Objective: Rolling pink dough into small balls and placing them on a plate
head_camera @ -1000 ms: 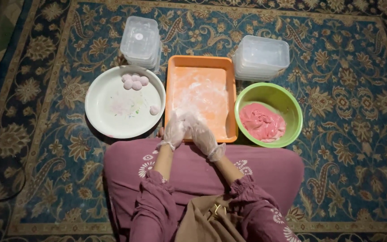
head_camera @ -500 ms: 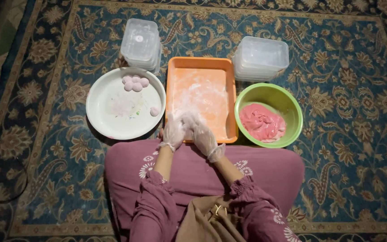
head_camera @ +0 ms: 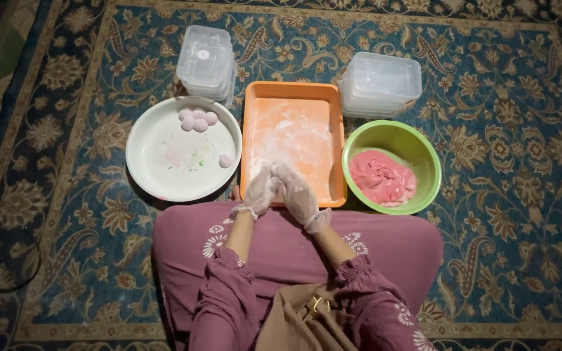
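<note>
Together, the gloved left hand (head_camera: pixel 259 192) and right hand (head_camera: pixel 297 194) were pressed palm to palm over the near edge of the floured orange tray (head_camera: pixel 294 104); whether anything lay between them could not be told. Left of the tray sat a white plate (head_camera: pixel 157 156) with small pink dough balls (head_camera: pixel 198 119). Right stood a green bowl (head_camera: pixel 417 146) of pink dough (head_camera: pixel 380 179).

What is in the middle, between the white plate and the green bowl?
The orange tray, dusted with white flour, lies between the white plate and the green bowl; the head view shows it. Both gloved hands, left hand and right hand, meet over its near edge.
</note>
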